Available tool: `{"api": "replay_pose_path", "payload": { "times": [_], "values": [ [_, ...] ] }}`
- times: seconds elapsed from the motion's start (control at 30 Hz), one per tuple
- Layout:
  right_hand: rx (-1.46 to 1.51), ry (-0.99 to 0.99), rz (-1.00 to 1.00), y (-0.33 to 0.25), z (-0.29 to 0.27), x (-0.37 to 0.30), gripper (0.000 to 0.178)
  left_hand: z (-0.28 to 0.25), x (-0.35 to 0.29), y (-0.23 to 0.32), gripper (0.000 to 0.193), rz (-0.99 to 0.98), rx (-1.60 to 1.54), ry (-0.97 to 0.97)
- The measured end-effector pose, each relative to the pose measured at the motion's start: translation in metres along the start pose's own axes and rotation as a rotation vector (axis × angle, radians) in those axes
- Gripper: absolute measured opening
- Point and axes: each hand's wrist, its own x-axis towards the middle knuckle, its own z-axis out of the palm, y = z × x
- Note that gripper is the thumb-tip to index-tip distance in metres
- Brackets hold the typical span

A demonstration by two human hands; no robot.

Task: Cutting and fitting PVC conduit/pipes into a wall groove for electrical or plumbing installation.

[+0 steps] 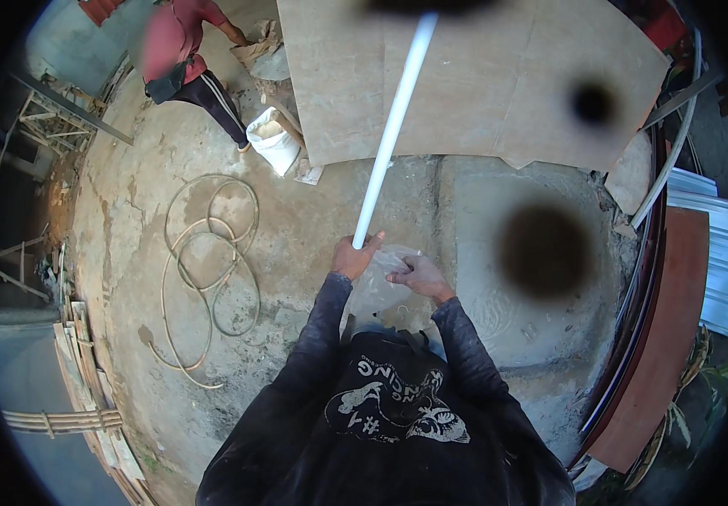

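Observation:
My left hand (352, 256) is closed around the lower end of a long white pipe (392, 131), which slants up and away past the top of the view. Just right of it, my right hand (424, 278) pinches a clear, crumpled plastic bag (376, 289). The bag hangs between both hands, in front of my body, and partly behind the left fingers. What lies inside the bag, if anything, I cannot make out. The pipe's far end is hidden by a dark blur at the top.
A coiled hose (209, 221) lies on the concrete floor at left. Beyond it, a person (180, 51) in a red shirt stands near an open white sack (274, 145). A large plywood sheet (473, 93) spans the far side. Planks (85, 371) and a brown board (663, 329) line the edges.

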Motion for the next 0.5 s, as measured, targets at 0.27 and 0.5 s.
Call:
{"api": "replay_pose_path", "payload": {
  "times": [0.27, 0.5],
  "values": [
    [-0.367, 0.140, -0.357, -0.059, 0.049, 0.047, 0.024, -0.038, -0.027, -0.006, 0.047, 0.085, 0.123, 0.070],
    [-0.265, -0.166, -0.435, -0.085, 0.075, 0.044, 0.027, -0.033, -0.026, -0.071, 0.033, 0.039, 0.143, 0.542]
  ]
}}
